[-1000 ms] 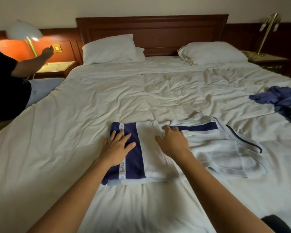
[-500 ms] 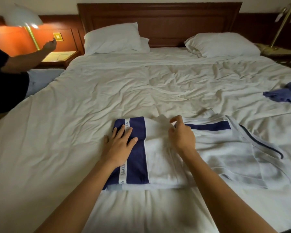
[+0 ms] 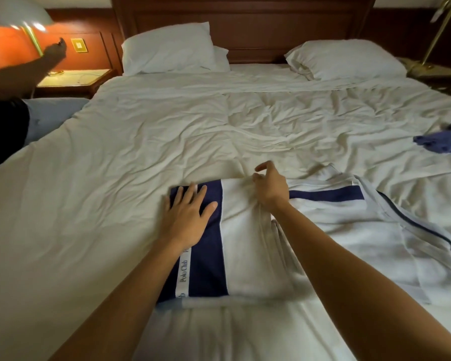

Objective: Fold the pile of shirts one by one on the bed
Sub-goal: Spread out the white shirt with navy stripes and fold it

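Shirt [image 3: 248,243] half-folded on bed [image 3: 167,142], navy band under flat, spread left hand [image 3: 186,217], white fold pinched in curled right hand [image 3: 272,190], long axis left-right, collar rightward

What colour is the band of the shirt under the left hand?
The band is navy blue with a white lettered stripe; head view.

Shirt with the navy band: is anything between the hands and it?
Nothing visible. The left hand lies flat on the navy band of the shirt, and the right hand sits curled on its white part. Whether it grips the cloth cannot be told.
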The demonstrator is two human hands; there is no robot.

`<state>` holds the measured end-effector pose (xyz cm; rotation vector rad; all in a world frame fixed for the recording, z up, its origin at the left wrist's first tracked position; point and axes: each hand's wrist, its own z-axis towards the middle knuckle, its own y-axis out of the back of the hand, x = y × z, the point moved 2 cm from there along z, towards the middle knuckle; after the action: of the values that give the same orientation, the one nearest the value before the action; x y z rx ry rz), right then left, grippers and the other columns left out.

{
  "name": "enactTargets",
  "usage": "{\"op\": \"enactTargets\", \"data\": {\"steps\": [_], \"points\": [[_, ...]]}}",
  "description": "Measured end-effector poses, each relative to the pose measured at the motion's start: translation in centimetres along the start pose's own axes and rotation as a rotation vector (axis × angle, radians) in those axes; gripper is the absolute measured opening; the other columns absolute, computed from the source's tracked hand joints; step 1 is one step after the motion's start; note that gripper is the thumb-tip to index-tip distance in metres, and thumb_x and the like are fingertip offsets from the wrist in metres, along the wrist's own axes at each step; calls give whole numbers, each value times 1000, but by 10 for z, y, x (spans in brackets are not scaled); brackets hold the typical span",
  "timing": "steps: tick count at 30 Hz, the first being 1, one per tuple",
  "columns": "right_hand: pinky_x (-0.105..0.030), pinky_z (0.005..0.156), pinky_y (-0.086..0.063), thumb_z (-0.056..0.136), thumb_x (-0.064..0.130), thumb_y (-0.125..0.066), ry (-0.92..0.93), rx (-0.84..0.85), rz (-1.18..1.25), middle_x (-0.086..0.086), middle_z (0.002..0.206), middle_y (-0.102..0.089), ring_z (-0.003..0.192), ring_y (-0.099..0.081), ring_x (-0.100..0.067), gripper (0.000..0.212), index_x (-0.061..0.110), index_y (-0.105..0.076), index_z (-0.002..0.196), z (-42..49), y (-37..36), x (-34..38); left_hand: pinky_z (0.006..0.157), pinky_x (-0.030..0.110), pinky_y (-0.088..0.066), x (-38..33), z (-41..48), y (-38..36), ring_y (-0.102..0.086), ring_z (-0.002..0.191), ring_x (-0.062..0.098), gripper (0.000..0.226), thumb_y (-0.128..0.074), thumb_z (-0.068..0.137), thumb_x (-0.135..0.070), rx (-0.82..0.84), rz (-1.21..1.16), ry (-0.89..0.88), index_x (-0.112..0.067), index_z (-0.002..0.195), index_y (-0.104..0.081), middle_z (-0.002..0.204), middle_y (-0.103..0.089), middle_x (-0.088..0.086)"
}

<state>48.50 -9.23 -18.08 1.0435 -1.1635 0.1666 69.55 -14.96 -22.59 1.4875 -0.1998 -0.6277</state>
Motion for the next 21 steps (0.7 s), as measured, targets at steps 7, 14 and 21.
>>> {"op": "enactTargets", "data": {"steps": [7, 14, 21], "points": [[-48, 103, -26, 99, 52, -37, 63, 99, -326, -5, 110, -65, 121, -51, -33, 51, 31, -32, 145, -32, 21, 0, 123, 51, 4, 7, 5, -6, 10, 154, 21, 78, -6, 90, -75, 111, 42, 28, -38, 158, -6, 167, 6, -9], [-53, 98, -28, 87, 67, -31, 151, 139, -576, -3, 102, -72, 109, -62, -29, 64, 39, -23, 144, -143, 33, -22, 123, 52, 3, 0, -4, 1, 7, 154, 21, 75, -9, 93, -72, 42, 78, 12, -35, 159, -10, 168, 2, -8], [-39, 96, -31, 104, 36, -37, 233, 27, -607, -1, 94, -74, 96, -66, -25, 33, 38, -51, 133, -168, 44, -34, 124, 45, 8, -4, -51, 9, 12, 153, 12, 88, -3, 77, -89, 112, 39, -248, -48, 156, -4, 166, 3, -15]]}}
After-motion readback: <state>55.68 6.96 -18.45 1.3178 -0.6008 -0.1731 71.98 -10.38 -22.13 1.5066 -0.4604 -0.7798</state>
